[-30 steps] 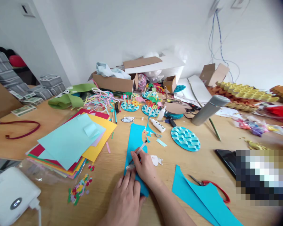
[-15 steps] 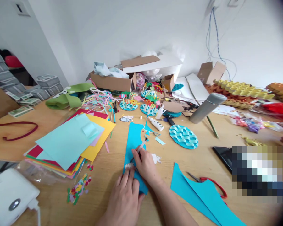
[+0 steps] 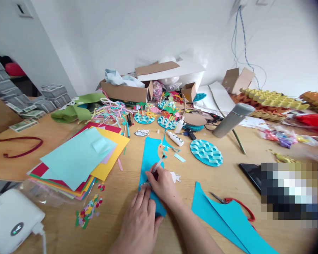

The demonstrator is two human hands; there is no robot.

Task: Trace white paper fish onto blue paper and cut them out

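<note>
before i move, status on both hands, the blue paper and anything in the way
Left hand flat on blue paper strip, fingers partly hiding paper cutout. Right hand gripping pen over strip. Red-handled scissors off right.

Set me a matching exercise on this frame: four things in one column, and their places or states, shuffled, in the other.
Things
1. Bare right hand
2. Bare left hand
3. Red-handled metal scissors
4. Silver-grey cylindrical flask

Places or states
a. Partly covered by bright blue cut paper
b. Holding a slim, pale-barrelled pen
c. Leaning to one side, beyond the blue oval with wavy strips
d. Fingers spread over the near part of a long bright blue paper strip

Right pairs: 1-b, 2-d, 3-a, 4-c
</note>
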